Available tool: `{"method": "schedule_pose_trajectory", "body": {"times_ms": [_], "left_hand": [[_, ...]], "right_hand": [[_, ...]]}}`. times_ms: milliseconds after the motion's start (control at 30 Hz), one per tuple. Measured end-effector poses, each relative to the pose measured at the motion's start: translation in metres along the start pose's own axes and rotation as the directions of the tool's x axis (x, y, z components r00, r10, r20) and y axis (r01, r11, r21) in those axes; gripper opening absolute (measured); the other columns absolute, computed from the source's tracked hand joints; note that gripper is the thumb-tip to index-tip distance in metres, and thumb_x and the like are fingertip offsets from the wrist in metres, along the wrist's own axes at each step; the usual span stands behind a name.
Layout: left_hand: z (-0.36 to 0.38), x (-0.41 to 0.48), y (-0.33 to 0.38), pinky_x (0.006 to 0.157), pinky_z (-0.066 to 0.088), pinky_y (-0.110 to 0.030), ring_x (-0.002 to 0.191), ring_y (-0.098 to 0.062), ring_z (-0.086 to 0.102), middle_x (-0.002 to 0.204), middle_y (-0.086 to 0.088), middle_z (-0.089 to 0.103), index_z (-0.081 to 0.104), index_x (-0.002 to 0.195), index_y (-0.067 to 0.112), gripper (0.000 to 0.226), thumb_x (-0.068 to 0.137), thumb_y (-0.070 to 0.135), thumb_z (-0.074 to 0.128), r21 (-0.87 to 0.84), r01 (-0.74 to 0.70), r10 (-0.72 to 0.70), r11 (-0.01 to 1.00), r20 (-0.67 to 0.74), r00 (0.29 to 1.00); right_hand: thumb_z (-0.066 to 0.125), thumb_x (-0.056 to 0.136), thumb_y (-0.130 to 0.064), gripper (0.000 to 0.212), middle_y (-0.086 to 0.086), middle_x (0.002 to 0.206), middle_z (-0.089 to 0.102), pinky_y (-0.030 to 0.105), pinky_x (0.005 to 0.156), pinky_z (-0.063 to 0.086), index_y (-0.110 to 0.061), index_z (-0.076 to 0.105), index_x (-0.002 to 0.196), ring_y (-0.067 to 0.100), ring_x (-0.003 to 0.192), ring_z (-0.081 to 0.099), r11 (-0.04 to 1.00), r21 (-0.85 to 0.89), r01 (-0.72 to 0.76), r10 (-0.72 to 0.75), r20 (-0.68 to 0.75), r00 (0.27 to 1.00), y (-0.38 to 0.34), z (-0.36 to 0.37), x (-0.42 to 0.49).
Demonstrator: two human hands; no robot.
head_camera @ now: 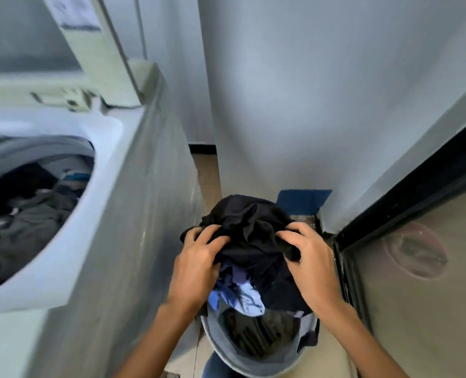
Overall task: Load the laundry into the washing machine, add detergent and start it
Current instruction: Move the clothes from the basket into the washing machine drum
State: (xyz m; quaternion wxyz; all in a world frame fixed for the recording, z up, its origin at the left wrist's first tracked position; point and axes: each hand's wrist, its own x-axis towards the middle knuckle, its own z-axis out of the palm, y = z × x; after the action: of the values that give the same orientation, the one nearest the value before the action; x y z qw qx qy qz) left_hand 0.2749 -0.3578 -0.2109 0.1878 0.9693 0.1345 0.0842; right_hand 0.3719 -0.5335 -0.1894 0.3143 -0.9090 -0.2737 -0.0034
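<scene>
Both hands were in on this one: left hand (199, 266) and right hand (309, 264) each had fingers curled into one dark bundle of clothes (249, 230), held above the single gray laundry basket (226, 347). A blue garment (242, 294) hung underneath. One washing machine (111, 203) stood open to the left, some clothes (27, 211) already inside.

A bundle of dark clothes (249, 230) is gripped from both sides by the left hand (199, 264) and the right hand (307, 259) above a grey laundry basket (226, 347). Light blue garments (240, 291) are seen beneath it. At the left, clothes lie in the open top-loading washing machine (101, 203).
</scene>
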Motion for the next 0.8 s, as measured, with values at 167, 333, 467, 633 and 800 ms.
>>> {"method": "schedule_pose_trajectory", "body": {"times_ms": [167, 333, 467, 633, 800], "left_hand": [[-0.065, -0.002, 0.025, 0.037, 0.050, -0.032, 0.097, -0.030, 0.059, 0.117, 0.002, 0.061, 0.066, 0.103, 0.023, 0.053, 0.055, 0.009, 0.084, 0.079, 0.004, 0.001, 0.997, -0.061, 0.998], [-0.113, 0.003, 0.047, 0.045, 0.053, -0.035, 0.097, -0.028, 0.058, 0.116, 0.005, 0.060, 0.065, 0.104, 0.023, 0.044, 0.064, 0.013, 0.078, 0.067, -0.008, 0.020, 0.998, -0.168, 0.986], [-0.162, 0.017, 0.057, 0.057, 0.056, -0.039, 0.102, -0.028, 0.056, 0.119, 0.006, 0.060, 0.064, 0.106, 0.024, 0.038, 0.070, 0.016, 0.073, 0.089, -0.002, 0.029, 0.996, -0.295, 0.955], [-0.213, 0.028, 0.047, 0.082, 0.044, -0.061, 0.110, -0.033, 0.057, 0.116, 0.001, 0.062, 0.063, 0.104, 0.020, 0.036, 0.068, 0.020, 0.067, 0.202, 0.036, 0.045, 0.979, -0.384, 0.922], [-0.246, 0.022, 0.011, 0.078, 0.047, -0.060, 0.097, -0.027, 0.063, 0.105, 0.000, 0.065, 0.065, 0.097, 0.016, 0.033, 0.066, 0.024, 0.056, 0.149, 0.062, 0.010, 0.987, -0.440, 0.898]], "right_hand": [[0.073, 0.067, 0.009, 0.036, 0.000, 0.102, 0.063, 0.034, 0.082, 0.052, -0.014, 0.072, 0.095, 0.022, 0.090, 0.063, 0.991, 0.108, 0.073, -0.064, -0.082, 0.995, -0.052, -0.058, 0.013], [0.071, 0.071, 0.007, 0.028, -0.002, 0.098, 0.064, 0.020, 0.080, 0.046, -0.012, 0.072, 0.091, 0.018, 0.088, 0.064, 0.975, 0.156, 0.161, -0.134, -0.172, 0.976, -0.089, -0.106, 0.024], [0.069, 0.072, 0.008, 0.029, -0.007, 0.096, 0.062, 0.015, 0.081, 0.046, -0.012, 0.072, 0.093, 0.009, 0.087, 0.061, 0.948, 0.215, 0.234, -0.181, -0.242, 0.953, -0.123, -0.140, 0.040], [0.068, 0.070, 0.010, 0.031, -0.009, 0.094, 0.058, -0.004, 0.082, 0.035, -0.009, 0.072, 0.094, -0.003, 0.088, 0.052, 0.917, 0.250, 0.311, -0.228, -0.312, 0.922, -0.174, -0.157, 0.064], [0.068, 0.071, 0.008, 0.026, -0.009, 0.091, 0.059, -0.001, 0.078, 0.038, -0.010, 0.073, 0.090, -0.004, 0.086, 0.052, 0.873, 0.284, 0.397, -0.289, -0.353, 0.890, -0.231, -0.142, 0.080]]}}
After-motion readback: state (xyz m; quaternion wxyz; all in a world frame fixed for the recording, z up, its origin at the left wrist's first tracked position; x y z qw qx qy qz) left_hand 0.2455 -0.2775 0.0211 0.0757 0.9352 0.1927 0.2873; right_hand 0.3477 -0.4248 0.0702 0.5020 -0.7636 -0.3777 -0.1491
